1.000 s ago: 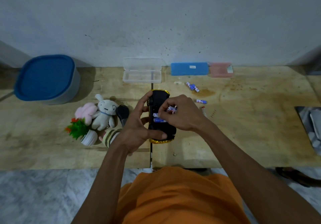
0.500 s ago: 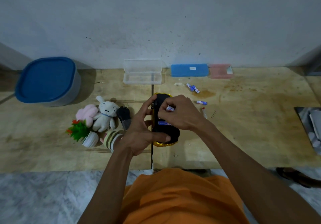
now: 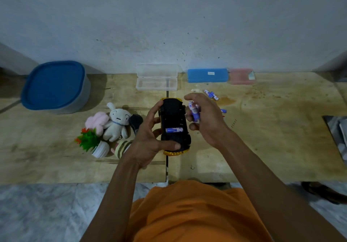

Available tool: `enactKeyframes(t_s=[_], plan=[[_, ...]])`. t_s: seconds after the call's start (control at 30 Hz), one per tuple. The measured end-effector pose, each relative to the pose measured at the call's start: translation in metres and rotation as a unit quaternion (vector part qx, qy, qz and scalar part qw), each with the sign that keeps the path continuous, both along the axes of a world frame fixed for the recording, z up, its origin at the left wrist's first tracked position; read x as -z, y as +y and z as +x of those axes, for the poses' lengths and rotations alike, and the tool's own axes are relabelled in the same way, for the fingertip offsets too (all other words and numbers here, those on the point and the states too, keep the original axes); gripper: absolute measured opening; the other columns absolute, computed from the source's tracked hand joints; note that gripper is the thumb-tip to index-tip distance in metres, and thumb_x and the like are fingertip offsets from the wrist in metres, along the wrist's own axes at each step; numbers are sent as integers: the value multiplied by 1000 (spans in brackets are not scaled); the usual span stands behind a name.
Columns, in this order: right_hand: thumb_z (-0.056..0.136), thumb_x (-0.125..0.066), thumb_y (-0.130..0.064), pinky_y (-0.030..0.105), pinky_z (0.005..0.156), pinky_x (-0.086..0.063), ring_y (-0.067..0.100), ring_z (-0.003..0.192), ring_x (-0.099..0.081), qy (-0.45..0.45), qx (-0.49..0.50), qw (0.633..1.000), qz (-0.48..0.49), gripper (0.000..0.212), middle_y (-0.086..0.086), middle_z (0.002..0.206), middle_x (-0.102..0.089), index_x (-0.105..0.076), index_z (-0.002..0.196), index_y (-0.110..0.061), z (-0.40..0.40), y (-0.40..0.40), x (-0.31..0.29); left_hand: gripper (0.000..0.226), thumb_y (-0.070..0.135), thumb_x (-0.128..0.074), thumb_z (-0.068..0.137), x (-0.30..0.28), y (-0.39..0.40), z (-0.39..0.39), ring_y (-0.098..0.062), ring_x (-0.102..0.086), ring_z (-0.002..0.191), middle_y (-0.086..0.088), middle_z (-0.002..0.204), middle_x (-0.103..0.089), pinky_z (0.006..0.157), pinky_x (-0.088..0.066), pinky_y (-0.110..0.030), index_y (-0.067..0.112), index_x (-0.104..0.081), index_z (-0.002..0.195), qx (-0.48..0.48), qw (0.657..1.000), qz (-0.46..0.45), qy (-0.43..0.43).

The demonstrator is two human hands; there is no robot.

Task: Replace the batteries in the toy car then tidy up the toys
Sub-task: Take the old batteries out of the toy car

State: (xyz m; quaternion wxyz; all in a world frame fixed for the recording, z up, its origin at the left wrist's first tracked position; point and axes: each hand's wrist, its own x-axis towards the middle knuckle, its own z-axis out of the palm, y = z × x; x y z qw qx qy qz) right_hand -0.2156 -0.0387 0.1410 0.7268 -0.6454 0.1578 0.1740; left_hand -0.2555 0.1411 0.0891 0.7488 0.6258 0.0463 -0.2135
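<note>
Left hand (image 3: 148, 142) clasping upturned car (image 3: 174, 127), one battery (image 3: 174, 130) inside, right hand (image 3: 204, 117) beside car, grip closed on loose batteries (image 3: 194, 110)

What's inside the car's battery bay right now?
One blue battery lies crosswise in the upturned toy car. The bay's other slots look dark; contacts can't be made out. The right hand holds more batteries.

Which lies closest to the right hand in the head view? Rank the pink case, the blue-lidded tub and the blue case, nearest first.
From the right hand:
1. Blue case, by the wall just beyond the hand.
2. Pink case, by the wall, further right.
3. Blue-lidded tub, far across on the left.
</note>
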Motion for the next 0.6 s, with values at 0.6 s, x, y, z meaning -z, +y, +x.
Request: enactKeyframes(t_s=[0.6], plan=[[98,-61,-17,17,38,-19,5,39,-30,128,-94,986,-59,18,-8,46,-43,-72,108,-8,-33,-13,4,123,-12,-88,48,3,-6,2,-29,-62,116,-10,139,-49,85,-60,-53,53,-42,141,-39,997,35,-49]])
